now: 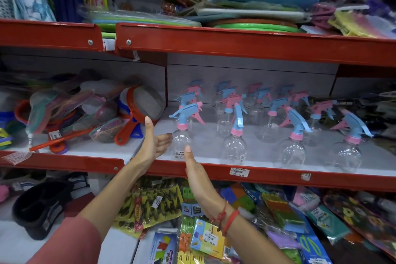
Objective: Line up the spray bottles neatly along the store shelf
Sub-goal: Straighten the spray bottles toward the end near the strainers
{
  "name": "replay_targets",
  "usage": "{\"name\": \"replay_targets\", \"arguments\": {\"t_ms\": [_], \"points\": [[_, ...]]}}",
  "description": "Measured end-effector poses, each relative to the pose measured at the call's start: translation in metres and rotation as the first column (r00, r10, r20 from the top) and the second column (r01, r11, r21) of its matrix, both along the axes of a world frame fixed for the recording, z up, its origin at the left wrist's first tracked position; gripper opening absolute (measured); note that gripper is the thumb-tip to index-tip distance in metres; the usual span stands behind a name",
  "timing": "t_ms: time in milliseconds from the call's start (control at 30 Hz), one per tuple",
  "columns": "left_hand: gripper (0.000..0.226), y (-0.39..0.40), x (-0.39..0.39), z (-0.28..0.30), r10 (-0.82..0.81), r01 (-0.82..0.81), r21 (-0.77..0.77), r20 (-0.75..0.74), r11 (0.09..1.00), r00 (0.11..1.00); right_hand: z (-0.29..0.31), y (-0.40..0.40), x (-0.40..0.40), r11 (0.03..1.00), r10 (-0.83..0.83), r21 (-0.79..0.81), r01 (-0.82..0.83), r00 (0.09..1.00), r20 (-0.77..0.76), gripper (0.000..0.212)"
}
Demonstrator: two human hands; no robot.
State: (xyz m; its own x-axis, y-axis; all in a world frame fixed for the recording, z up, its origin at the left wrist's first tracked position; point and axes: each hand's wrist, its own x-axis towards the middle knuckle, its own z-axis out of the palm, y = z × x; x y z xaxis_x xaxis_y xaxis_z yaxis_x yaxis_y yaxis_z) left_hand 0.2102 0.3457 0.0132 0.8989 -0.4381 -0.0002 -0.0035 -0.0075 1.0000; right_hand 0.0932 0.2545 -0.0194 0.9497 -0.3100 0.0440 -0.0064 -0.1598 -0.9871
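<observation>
Several clear spray bottles with blue and pink trigger heads stand in rows on the middle shelf (214,156), which has a red front lip. The front-left bottle (182,133) stands nearest my hands. My left hand (153,141) is open, palm turned right, fingertips close to that bottle's left side. My right hand (196,169) is open too, held edge-on just in front of the same bottle and below it. Neither hand holds anything. More bottles (234,141) (293,146) (349,148) stand along the front to the right.
Strainers and plastic utensils (137,113) are piled on the shelf section to the left. The upper shelf (235,43) carries sponges and mats. Below, packets and toys (205,236) fill the lower shelf. A price label (239,172) sticks on the red lip.
</observation>
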Motion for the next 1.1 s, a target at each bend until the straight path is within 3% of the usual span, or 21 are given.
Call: {"name": "replay_targets", "arguments": {"t_ms": [100,300,733,833,900,967,1100], "points": [[0.13,-0.001,0.001,-0.001,0.029,-0.029,-0.016,0.017,0.999,0.999,-0.002,-0.009,0.004,0.997,-0.061,0.053,0.06,0.998,0.016,0.084],[0.11,-0.001,-0.002,-0.011,0.0,-0.004,-0.064,-0.052,0.998,0.999,0.011,-0.029,0.012,0.977,-0.078,0.204,0.064,0.995,0.061,0.074],[0.112,0.0,-0.002,-0.008,-0.03,0.028,-0.041,-0.042,0.999,0.999,0.012,-0.025,0.008,0.987,-0.01,0.158,0.005,0.999,0.035,0.085],[0.122,0.002,0.0,-0.011,0.044,-0.046,-0.05,-0.041,0.998,0.998,0.012,-0.026,0.005,0.989,-0.014,0.148,0.009,0.999,0.037,0.091],[0.131,0.005,-0.005,-0.013,0.182,-0.18,-0.076,0.016,0.981,0.983,0.011,-0.031,-0.003,0.989,-0.022,0.146,0.015,0.999,0.046,0.093],[0.125,0.006,-0.015,-0.018,0.298,-0.286,-0.121,0.105,0.951,0.949,0.007,-0.039,-0.016,0.991,-0.029,0.132,0.021,0.998,0.056,0.092],[0.095,-0.004,-0.055,-0.029,0.254,-0.219,-0.165,0.232,0.962,0.939,-0.01,-0.071,-0.054,0.992,-0.114,0.061,0.109,0.989,0.093,0.091]]}}
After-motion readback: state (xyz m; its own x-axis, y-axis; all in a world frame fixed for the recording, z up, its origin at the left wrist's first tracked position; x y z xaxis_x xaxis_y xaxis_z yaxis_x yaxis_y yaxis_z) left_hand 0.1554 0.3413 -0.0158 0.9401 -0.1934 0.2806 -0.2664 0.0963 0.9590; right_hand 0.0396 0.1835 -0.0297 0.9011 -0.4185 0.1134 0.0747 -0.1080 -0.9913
